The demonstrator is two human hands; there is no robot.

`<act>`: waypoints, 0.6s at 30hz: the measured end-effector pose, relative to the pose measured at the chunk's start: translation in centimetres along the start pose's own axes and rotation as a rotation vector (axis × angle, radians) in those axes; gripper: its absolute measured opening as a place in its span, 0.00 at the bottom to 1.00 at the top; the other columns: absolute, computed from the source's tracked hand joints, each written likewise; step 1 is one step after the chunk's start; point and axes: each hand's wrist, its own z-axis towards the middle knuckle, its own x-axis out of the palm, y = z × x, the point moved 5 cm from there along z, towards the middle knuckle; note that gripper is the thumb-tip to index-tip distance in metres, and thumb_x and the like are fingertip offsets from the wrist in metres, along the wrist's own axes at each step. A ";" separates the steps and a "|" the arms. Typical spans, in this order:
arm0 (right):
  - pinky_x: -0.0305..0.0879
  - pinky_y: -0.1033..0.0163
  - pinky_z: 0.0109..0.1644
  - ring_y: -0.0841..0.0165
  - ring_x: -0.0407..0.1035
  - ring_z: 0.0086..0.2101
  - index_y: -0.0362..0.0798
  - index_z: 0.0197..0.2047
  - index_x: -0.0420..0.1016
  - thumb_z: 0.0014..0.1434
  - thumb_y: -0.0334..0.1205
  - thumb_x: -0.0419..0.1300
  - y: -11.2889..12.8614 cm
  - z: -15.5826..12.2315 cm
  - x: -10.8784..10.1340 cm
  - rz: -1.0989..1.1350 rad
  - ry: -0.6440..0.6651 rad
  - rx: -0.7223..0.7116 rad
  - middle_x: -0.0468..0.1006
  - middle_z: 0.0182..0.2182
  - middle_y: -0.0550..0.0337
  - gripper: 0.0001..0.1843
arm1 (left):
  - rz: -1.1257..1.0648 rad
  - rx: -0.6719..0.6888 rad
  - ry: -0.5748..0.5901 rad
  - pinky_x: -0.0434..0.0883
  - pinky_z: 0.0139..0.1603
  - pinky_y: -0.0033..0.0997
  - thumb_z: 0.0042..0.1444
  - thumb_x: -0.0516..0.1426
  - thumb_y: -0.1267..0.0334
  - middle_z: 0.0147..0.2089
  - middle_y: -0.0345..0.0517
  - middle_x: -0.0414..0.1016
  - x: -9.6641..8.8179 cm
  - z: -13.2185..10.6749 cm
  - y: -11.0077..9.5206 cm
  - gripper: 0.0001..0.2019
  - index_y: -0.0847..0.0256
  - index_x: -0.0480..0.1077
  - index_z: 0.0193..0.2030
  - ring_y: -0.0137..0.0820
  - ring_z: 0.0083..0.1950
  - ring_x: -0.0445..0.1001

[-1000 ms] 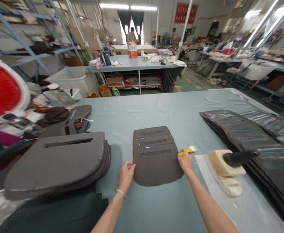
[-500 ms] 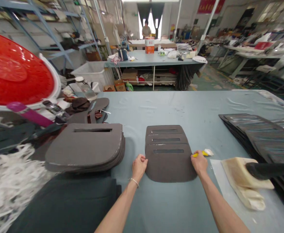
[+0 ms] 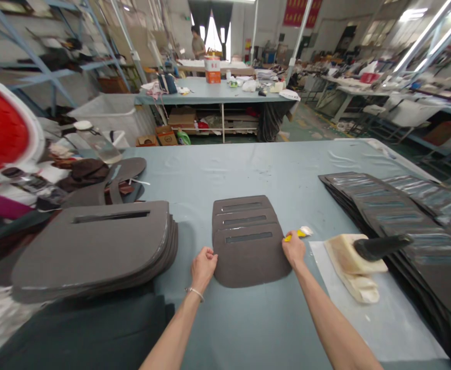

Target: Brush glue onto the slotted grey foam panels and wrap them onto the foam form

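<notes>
Three dark grey slotted panels (image 3: 253, 259) lie overlapped on the blue-grey table, fanned so that each one's slot shows. At their left edge my left hand (image 3: 204, 268), a bracelet on its wrist, is closed in a pinch on the panel's rim. My right hand (image 3: 294, 250) is at the right edge, closed around a yellow-handled brush (image 3: 299, 234) with pale bristles; its fingers also touch the panel edge. Left of the hands is a thick stack of larger grey slotted panels (image 3: 105, 241).
On the right, a glue container (image 3: 348, 252) with a black-handled tool (image 3: 381, 247) stands on a white sheet (image 3: 383, 329). Beyond it are fanned dark panels (image 3: 387, 205) with shiny strips. A clear jar (image 3: 100, 144) and scraps lie back left. A person (image 3: 198, 43) stands far behind.
The view has turned to the right, so everything appears shifted left. Both hands stay at the panels' edges, and the brush remains in my right hand.
</notes>
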 end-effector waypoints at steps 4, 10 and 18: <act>0.54 0.64 0.33 0.63 0.70 0.33 0.51 0.45 0.70 0.58 0.42 0.52 -0.1 0.1 0.0 0.006 0.008 -0.002 0.75 0.31 0.54 0.13 | 0.014 -0.005 0.001 0.59 0.32 0.24 0.52 0.56 0.60 0.32 0.38 0.76 -0.1 -0.1 -0.1 0.05 0.57 0.67 0.36 0.27 0.33 0.72; 0.55 0.64 0.34 0.64 0.69 0.33 0.50 0.46 0.69 0.58 0.43 0.53 0.3 0.1 0.3 -0.019 0.033 -0.048 0.74 0.32 0.54 0.14 | 0.088 0.005 0.016 0.59 0.32 0.26 0.52 0.55 0.63 0.29 0.38 0.73 0.4 -0.2 -0.6 0.04 0.56 0.65 0.36 0.28 0.32 0.71; 0.57 0.63 0.36 0.61 0.67 0.38 0.45 0.47 0.68 0.54 0.39 0.54 0.6 -0.6 -1.4 0.011 -0.128 -0.163 0.72 0.34 0.50 0.17 | 0.166 0.120 -0.185 0.65 0.42 0.31 0.57 0.52 0.62 0.41 0.47 0.68 -3.0 -3.7 -2.6 0.05 0.59 0.65 0.38 0.32 0.41 0.69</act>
